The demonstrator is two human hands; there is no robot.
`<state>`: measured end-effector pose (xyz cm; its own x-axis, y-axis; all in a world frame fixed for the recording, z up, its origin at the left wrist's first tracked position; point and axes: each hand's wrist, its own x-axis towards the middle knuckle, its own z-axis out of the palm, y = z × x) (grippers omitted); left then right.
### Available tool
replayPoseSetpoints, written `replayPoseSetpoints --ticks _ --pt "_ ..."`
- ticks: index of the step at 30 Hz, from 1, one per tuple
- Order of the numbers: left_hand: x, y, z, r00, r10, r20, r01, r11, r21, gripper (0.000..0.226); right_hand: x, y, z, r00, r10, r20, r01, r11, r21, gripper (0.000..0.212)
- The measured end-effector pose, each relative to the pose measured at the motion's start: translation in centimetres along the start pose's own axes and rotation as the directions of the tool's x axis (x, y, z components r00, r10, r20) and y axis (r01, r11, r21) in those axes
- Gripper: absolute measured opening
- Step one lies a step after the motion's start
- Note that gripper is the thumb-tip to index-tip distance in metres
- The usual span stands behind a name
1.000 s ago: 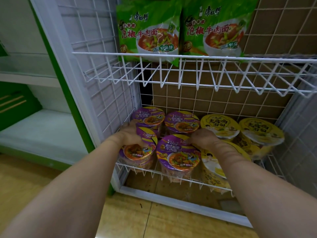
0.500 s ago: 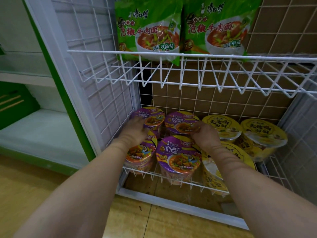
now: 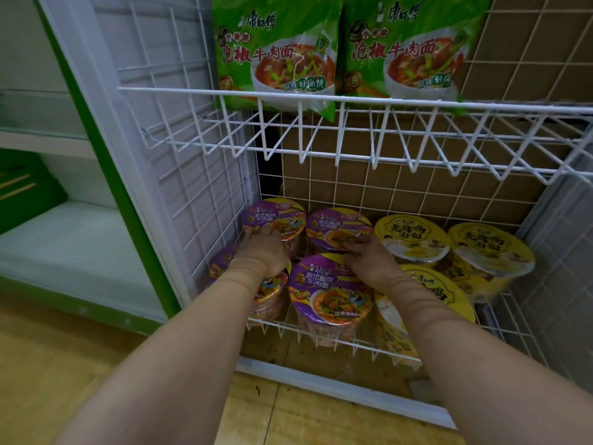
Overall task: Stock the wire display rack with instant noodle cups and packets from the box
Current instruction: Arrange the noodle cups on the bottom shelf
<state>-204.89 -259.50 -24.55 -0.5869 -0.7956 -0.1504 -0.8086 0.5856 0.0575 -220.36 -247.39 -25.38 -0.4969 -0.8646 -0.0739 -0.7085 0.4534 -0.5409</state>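
The bottom wire shelf (image 3: 362, 344) of the white rack holds purple noodle cups on the left and yellow ones on the right. My left hand (image 3: 263, 253) reaches in, and its fingers rest on the lid of the back-left purple cup (image 3: 278, 214). My right hand (image 3: 366, 259) lies beside it, fingertips on the front rim of the back-middle purple cup (image 3: 333, 224). A front purple cup (image 3: 327, 295) stands between my wrists. Another front purple cup (image 3: 271, 292) is partly hidden under my left wrist. Two green noodle packets (image 3: 276, 53) (image 3: 406, 49) stand on the upper wire shelf (image 3: 481, 106).
Two yellow cups (image 3: 412, 240) (image 3: 489, 252) fill the back right, and a third yellow cup (image 3: 393, 326) lies under my right forearm. Cardboard (image 3: 417, 194) backs the rack. A green-and-white shelving unit (image 3: 64, 245) stands to the left on the wooden floor (image 3: 48, 364).
Both hands have slid from the front purple cups deeper into the shelf, onto the back-row purple cups. The camera has moved closer to the rack.
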Motion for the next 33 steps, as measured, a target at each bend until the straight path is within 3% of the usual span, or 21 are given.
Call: replayPoseSetpoints --ticks 5,14,21,24,27,29,33 --pt "-0.4 0.6 0.4 0.997 -0.03 -0.065 0.034 0.998 0.054 0.056 -0.2 -0.3 0.0 0.999 -0.031 0.01 0.032 0.995 -0.095 0.043" --pt "0.1 0.6 0.9 0.999 -0.041 -0.02 0.041 0.999 0.0 0.054 0.0 -0.5 -0.6 0.99 -0.052 0.128 0.067 0.991 -0.119 0.045" --pt "-0.1 0.8 1.1 0.998 -0.058 0.027 0.058 0.998 -0.006 0.057 0.9 -2.0 -0.3 0.981 0.029 0.191 0.025 0.962 -0.273 0.054" --pt "0.3 -0.2 0.7 0.996 -0.031 0.085 0.043 0.988 -0.148 0.054 0.6 -1.9 -0.7 0.978 0.027 0.206 0.028 0.965 -0.259 0.054" --pt "-0.1 -1.9 -0.6 1.0 -0.003 0.004 0.005 0.931 -0.366 0.048 0.1 -1.3 -0.6 0.978 0.022 0.209 0.026 0.974 -0.223 0.055" --pt "-0.7 -3.1 -1.8 0.997 -0.056 -0.047 0.027 0.884 -0.467 0.046 -0.4 -0.8 -0.4 0.981 -0.002 0.192 0.041 0.979 -0.198 0.055" --pt "-0.8 -5.7 -3.0 0.971 -0.199 -0.131 0.039 0.675 -0.736 0.028 -0.8 -0.6 -0.7 0.995 -0.062 0.083 0.069 0.994 -0.084 0.05"
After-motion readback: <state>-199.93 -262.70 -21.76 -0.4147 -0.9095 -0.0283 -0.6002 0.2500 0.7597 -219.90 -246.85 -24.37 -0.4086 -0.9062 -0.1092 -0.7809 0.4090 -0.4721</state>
